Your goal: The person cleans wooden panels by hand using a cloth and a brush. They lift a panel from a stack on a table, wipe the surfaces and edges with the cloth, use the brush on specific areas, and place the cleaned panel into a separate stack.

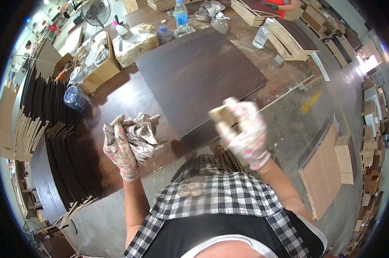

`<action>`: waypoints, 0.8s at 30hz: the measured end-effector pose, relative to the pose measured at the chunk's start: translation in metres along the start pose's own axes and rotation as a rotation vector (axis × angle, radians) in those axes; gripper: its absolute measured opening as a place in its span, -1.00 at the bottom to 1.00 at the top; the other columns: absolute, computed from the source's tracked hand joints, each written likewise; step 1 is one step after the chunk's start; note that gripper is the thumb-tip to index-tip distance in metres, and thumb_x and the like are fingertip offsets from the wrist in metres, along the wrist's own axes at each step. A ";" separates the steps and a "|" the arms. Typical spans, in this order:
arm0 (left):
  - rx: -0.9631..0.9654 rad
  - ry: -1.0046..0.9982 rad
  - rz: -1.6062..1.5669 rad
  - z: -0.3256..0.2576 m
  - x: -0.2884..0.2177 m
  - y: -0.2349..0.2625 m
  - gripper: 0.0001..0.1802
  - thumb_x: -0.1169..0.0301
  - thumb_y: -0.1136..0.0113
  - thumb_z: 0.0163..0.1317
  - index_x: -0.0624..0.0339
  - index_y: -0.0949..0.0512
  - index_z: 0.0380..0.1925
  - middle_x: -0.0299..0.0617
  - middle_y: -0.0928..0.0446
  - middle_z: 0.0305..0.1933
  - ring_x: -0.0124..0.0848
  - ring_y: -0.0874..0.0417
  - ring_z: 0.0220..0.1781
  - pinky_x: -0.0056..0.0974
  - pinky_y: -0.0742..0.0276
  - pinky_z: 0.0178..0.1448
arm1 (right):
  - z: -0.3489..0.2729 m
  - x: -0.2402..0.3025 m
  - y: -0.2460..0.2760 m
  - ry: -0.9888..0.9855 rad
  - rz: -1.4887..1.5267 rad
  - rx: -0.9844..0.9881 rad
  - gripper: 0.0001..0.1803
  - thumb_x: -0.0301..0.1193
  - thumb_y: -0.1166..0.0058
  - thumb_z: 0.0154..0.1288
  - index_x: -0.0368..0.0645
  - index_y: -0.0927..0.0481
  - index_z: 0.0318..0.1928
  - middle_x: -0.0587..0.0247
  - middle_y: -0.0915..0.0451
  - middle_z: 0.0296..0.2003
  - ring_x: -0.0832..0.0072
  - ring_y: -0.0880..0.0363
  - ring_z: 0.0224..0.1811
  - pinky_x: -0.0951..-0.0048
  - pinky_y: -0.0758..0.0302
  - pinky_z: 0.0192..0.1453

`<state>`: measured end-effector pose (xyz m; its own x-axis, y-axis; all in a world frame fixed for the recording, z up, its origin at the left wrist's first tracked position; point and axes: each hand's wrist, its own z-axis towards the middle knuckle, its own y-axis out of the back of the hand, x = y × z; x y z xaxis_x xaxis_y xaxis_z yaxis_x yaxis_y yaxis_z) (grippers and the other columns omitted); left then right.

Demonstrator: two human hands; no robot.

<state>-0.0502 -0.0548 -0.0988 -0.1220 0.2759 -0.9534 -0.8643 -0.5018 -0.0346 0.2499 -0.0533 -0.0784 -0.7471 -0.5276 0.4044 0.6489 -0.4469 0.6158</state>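
Note:
My left hand (120, 146), in a white floral glove, is closed on a crumpled, grey-stained rag (143, 136) above the front part of the workbench (115, 95). Another floral glove covers my right hand (247, 135), which is slightly smeared by motion. Its fingers grip a small tan and brown block (224, 116); I cannot tell whether it is a sponge or wood. The block is just off the near right edge of a dark brown wooden panel (198, 77). That panel lies flat on the bench, on top of at least one other board.
Dark panels (69, 159) stand stacked at the left. A blue-tinted plastic jug (77, 98), a cardboard box (100, 71) and bottles (181, 17) line the bench's far side. A clear bottle (263, 33) stands near stacked boards (291, 41). Boards (325, 172) lean on the floor at right. Another person's gloved hand (272, 6) shows far back.

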 end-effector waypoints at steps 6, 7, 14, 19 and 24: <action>-0.060 0.021 -0.028 -0.013 0.005 0.033 -0.75 0.40 -0.03 0.51 0.32 -0.60 0.00 -0.17 -0.65 -0.15 -0.46 -0.62 -0.15 -0.31 -0.57 -0.01 | -0.004 0.055 -0.034 0.198 0.149 0.189 -0.40 -0.10 -0.19 0.31 -0.14 -0.51 0.27 0.15 -0.57 -0.13 0.33 -0.52 -0.10 0.25 -0.49 -0.04; -0.063 0.026 -0.051 -0.014 0.007 0.037 -0.75 0.40 -0.03 0.51 0.32 -0.59 0.00 -0.17 -0.65 -0.15 -0.45 -0.62 -0.15 -0.32 -0.57 -0.01 | -0.005 0.049 -0.036 0.192 0.091 0.167 -0.41 -0.11 -0.20 0.31 -0.14 -0.52 0.26 0.14 -0.57 -0.14 0.31 -0.52 -0.10 0.24 -0.48 -0.01; -0.091 0.007 -0.064 -0.010 0.001 0.038 -0.71 0.32 -0.02 0.52 0.31 -0.57 0.01 -0.19 -0.61 -0.18 -0.46 -0.59 -0.16 -0.32 -0.53 -0.02 | 0.018 -0.051 0.036 -0.216 -0.172 0.018 -0.56 -0.29 -0.34 0.19 -0.10 -0.61 0.08 0.18 -0.55 -0.24 0.30 -0.60 -0.21 0.30 -0.59 -0.09; -0.032 -0.487 0.422 0.022 -0.055 0.009 -0.57 0.18 -0.01 0.48 0.37 -0.51 0.07 -0.06 -0.60 -0.09 -0.33 -0.63 -0.10 -0.23 -0.57 0.06 | 0.039 -0.149 0.086 -0.350 -0.311 -0.221 -0.59 -0.37 -0.35 0.24 -0.13 -0.64 0.09 0.19 -0.67 -0.08 0.32 -0.65 0.01 0.32 -0.58 0.11; 0.424 -0.342 0.324 0.049 -0.065 -0.081 -0.53 0.25 -0.20 0.34 0.26 -0.52 0.17 -0.01 -0.59 0.15 -0.17 -0.61 0.18 -0.12 -0.52 0.30 | 0.054 -0.152 0.077 -0.345 0.446 -0.083 -0.56 -0.56 -0.31 0.19 -0.17 -0.64 0.12 0.28 -0.65 -0.01 0.48 -0.60 0.06 0.40 -0.51 0.19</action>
<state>0.0040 0.0085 -0.0191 -0.4986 0.4459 -0.7434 -0.8668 -0.2551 0.4284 0.4052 0.0316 -0.0560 -0.3934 -0.4174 0.8191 0.9109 -0.2977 0.2857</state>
